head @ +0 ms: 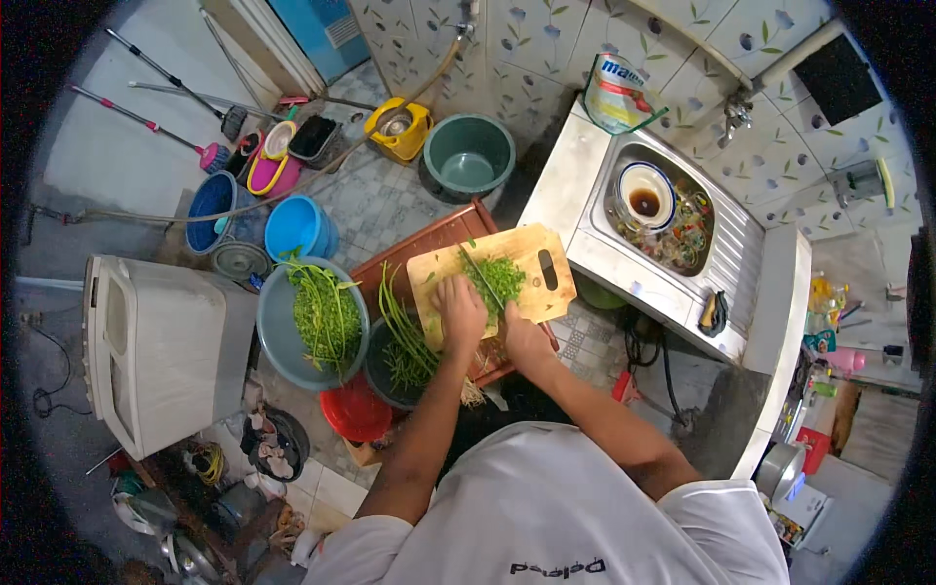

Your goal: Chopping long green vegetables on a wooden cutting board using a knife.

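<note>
A wooden cutting board (537,245) with an oblong handle slot lies tilted on a reddish-brown table (380,267). My right hand (528,342) is closed on the handle of a kitchen knife (479,276), whose blade lies across the board beside a heap of chopped green leaves (504,278). To the left of the blade, my left hand (461,307) rests on the board with its fingers bent; what lies beneath them is hidden. Long green stalks (398,314) hang over a dark bowl (376,365) beside my left forearm. Further left, a grey-blue basin (272,336) holds leafy greens (325,322).
A red plastic basin (356,413) stands below the bowls. At the right is a steel sink (702,263) full of dishes. A green tub (469,157), a yellow bucket (417,128) and a blue bucket (296,227) stand beyond the table. A white washing machine (175,351) is at the left.
</note>
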